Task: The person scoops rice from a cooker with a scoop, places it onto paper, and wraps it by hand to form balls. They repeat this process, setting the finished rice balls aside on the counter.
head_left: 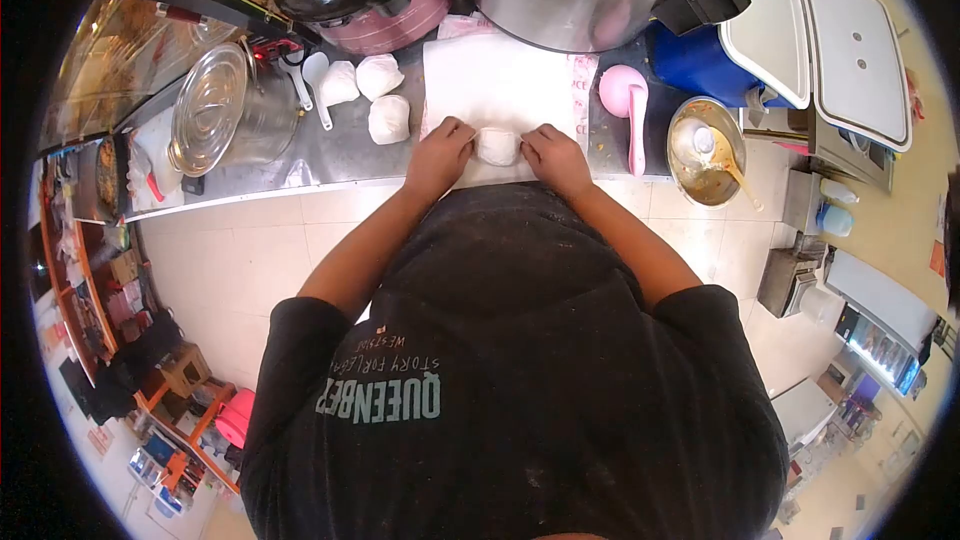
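Note:
A rounded white bundle of rice-like filling partly in paper (497, 147) sits at the near edge of a stack of white wrapping paper (500, 80) on the counter. My left hand (443, 152) is closed on the paper at the bundle's left side, fingertips pinched together. On the other side, my right hand (556, 156) pinches the paper at the bundle's right. Left of the stack lie finished-looking wrapped bundles: one (389, 120) near my left hand, another (379, 76) behind it and a third (339, 83) farther left.
A large rice cooker (570, 10) holding rice stands behind the paper, beside a pink pot (390, 20). Rightward are a pink ladle (636, 120) and a metal bowl (680, 175) with a wooden spoon. White spoons (318, 80) and a glass-lidded pot (215, 110) stand left.

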A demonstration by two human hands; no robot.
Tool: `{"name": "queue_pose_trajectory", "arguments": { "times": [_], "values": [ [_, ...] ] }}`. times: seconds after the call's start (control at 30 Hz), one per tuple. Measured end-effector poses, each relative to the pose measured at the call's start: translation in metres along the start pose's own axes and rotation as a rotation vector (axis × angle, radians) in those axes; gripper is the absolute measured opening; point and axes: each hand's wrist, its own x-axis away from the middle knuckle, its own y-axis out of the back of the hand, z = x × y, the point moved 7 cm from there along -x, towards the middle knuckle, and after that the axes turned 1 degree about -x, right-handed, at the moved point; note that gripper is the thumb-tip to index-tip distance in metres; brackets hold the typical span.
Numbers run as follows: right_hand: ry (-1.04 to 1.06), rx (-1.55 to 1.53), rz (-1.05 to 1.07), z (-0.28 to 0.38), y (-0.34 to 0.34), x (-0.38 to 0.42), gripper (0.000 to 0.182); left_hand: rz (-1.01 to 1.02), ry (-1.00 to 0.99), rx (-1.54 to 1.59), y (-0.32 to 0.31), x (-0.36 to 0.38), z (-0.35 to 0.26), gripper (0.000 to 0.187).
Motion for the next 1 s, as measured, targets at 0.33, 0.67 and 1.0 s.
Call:
{"name": "queue_pose_trajectory", "arguments": {
  "times": [0.33, 0.67, 1.0],
  "values": [
    [0.213, 0.251, 0.127, 0.009, -0.014, 0.019, 0.05, 0.146, -0.156, -0.137, -0.016, 0.017, 0.002, 0.03],
    [0.039, 0.173, 0.278, 0.022, 0.015, 0.002, 0.068, 0.419, -0.178, 0.228, -0.012, -0.04, 0.005, 0.041],
    [-0.356, -1.084, 0.123, 0.064, 0.019, -0.059, 0.06, -0.208, -0.039, 0.814, 0.056, 0.003, -0.015, 0.063]
  ]
}}
